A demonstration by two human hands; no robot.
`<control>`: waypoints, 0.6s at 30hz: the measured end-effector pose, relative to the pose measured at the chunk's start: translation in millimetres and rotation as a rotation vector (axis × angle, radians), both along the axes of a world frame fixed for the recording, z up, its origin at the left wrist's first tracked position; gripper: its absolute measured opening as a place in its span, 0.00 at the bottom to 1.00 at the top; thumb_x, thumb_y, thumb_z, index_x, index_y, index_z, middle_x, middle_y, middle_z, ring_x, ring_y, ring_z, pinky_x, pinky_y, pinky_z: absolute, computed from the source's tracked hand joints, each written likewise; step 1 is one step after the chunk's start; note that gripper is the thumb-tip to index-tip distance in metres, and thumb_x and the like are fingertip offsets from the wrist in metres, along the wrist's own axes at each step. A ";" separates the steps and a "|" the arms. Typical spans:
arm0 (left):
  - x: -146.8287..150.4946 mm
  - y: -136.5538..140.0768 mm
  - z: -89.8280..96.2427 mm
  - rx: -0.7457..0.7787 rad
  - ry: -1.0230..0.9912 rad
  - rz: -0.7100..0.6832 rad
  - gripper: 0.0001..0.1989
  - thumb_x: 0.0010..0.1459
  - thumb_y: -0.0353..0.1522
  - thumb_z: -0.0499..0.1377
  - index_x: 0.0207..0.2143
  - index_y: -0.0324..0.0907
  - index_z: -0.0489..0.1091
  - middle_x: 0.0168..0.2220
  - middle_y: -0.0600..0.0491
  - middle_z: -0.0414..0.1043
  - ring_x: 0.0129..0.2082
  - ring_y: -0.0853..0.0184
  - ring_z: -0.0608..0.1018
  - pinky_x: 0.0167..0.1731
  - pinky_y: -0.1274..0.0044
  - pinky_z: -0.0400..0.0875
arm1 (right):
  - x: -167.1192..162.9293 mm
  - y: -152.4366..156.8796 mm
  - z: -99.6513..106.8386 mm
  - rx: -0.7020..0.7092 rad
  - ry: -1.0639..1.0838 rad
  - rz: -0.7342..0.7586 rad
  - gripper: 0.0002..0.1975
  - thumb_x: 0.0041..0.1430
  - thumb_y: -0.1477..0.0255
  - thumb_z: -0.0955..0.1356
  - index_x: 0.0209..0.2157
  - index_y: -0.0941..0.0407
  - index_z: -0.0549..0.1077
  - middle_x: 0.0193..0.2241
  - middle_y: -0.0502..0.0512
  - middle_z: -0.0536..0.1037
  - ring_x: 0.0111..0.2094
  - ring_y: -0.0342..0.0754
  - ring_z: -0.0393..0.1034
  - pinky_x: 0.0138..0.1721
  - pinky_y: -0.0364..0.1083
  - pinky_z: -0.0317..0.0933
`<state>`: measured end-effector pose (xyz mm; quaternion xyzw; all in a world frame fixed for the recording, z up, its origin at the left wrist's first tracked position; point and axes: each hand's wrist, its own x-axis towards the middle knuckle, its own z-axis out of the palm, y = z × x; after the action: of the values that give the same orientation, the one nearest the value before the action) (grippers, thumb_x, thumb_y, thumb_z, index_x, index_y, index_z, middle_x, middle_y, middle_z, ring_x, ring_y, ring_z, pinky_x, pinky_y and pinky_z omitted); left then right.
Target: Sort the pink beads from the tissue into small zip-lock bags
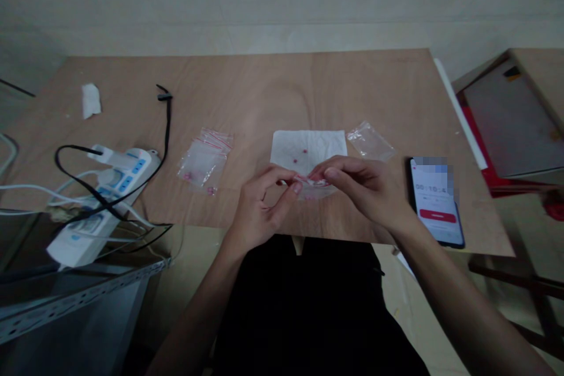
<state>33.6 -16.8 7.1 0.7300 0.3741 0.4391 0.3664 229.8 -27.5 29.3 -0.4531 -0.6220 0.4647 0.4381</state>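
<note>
Between my two hands is a small clear zip bag (pixel 315 192) with a reddish strip along its top. My left hand (pixel 267 202) pinches its left end, and my right hand (pixel 361 185) pinches the right end, thumb against fingers. Inside, small pinkish spots show faintly through the plastic. Just beyond my hands lies a white paper sheet (pixel 308 142) with a few small red beads (pixel 305 151) on it. To its right rests another clear plastic bag (pixel 370 140), crumpled. Several zip bags (pixel 205 158) lie overlapped on the left, with red bits at their lower corners.
A power strip (pixel 106 205) with tangled cords stands at the table's left edge. One black cable (pixel 167 123) reaches over the wooden table (pixel 247 88). A phone (pixel 436 202) showing a timer lies by my right forearm. A white scrap (pixel 91 100) is at the far left.
</note>
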 end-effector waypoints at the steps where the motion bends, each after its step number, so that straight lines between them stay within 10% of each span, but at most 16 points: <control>1: -0.3 0.2 1.7 -0.005 0.015 -0.015 0.03 0.60 0.29 0.59 0.36 0.41 0.73 0.33 0.53 0.75 0.34 0.70 0.76 0.36 0.79 0.71 | 0.2 1.9 0.6 -0.037 0.019 -0.006 0.08 0.59 0.65 0.70 0.34 0.55 0.77 0.31 0.52 0.80 0.34 0.44 0.75 0.36 0.44 0.67; 8: -1.4 3.2 11.1 -0.041 0.103 -0.063 0.06 0.62 0.32 0.59 0.32 0.42 0.74 0.30 0.55 0.75 0.30 0.71 0.76 0.32 0.79 0.69 | 1.9 12.8 10.7 -0.009 -0.166 0.173 0.08 0.57 0.65 0.71 0.35 0.56 0.78 0.29 0.50 0.79 0.29 0.42 0.72 0.31 0.42 0.63; 18: 13.4 8.6 -3.5 -0.127 -0.060 -0.018 0.08 0.64 0.33 0.56 0.32 0.42 0.72 0.30 0.55 0.73 0.32 0.70 0.74 0.34 0.78 0.68 | -7.7 5.7 5.0 -0.063 -0.153 -0.042 0.13 0.58 0.62 0.70 0.33 0.59 0.76 0.24 0.51 0.75 0.23 0.41 0.65 0.23 0.42 0.56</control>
<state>47.0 -8.2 3.6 0.6950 0.3836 0.4330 0.4269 222.1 -21.8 34.3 -0.5136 -0.6290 0.4390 0.3845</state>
